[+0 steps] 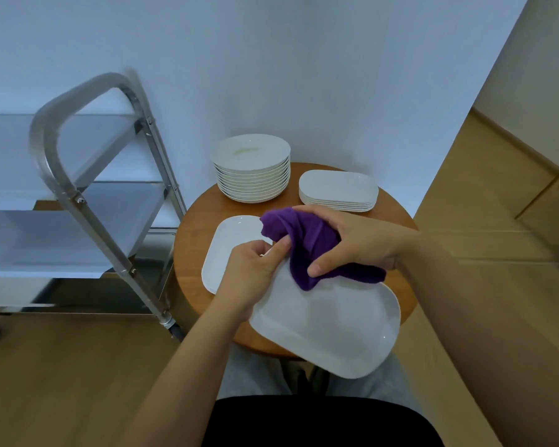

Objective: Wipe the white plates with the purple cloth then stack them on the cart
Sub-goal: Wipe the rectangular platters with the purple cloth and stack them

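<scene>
Though bunched, purple cloth between fingers

Crumpled purple cloth on tilted white rectangular plate.

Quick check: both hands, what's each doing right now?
Left hand: grips the rectangular plate by its edge.
Right hand: holds the purple cloth.
</scene>
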### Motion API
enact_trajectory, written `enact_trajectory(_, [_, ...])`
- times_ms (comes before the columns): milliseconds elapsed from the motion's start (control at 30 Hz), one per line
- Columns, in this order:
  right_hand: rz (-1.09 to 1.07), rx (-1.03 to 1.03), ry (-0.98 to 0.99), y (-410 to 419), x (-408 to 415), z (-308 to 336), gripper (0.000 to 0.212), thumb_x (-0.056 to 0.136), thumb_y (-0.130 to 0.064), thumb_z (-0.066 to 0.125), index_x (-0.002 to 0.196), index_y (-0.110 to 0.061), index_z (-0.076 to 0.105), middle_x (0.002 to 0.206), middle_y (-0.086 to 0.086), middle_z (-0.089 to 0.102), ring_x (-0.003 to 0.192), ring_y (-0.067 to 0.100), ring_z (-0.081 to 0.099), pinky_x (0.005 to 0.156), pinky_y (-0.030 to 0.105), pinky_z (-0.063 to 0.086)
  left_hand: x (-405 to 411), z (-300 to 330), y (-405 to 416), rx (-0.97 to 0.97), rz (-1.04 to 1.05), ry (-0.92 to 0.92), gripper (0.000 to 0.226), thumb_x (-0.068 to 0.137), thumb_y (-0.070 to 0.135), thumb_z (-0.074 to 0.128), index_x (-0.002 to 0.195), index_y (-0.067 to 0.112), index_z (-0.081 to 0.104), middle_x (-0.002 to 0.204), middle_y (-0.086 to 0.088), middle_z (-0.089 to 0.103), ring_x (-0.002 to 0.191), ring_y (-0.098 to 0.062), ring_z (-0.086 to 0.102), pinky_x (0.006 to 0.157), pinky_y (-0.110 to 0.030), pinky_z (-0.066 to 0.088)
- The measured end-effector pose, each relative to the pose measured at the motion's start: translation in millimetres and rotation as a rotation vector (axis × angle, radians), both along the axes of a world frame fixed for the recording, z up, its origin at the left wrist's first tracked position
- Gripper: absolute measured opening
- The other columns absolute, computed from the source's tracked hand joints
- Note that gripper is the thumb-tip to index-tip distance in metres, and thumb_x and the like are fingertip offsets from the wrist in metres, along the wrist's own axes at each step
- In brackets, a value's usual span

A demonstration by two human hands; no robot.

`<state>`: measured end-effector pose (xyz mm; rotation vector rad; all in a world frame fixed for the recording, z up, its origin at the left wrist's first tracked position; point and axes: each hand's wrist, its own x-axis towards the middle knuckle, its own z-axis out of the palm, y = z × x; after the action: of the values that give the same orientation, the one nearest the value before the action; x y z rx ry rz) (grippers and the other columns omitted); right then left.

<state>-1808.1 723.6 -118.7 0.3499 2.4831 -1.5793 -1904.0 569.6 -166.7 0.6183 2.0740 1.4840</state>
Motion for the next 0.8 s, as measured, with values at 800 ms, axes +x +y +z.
enact_trajectory(800, [-0.748, -0.515, 0.414, -1, 30, -47, 0.064, 0.055, -0.01, 0.081, 0.11, -0.031, 0.056, 0.093, -0.003, 0.07, 0.08, 0.018, 0.069, 0.059, 0.03, 0.055, -24, 19, -15, 0.285, 0.396, -0.239, 0.015, 0.082, 0.049, 0.061, 0.081, 0.034, 0.064, 0.078, 0.012, 0.066, 0.077, -0.012, 0.061, 0.054, -0.026, 0.043])
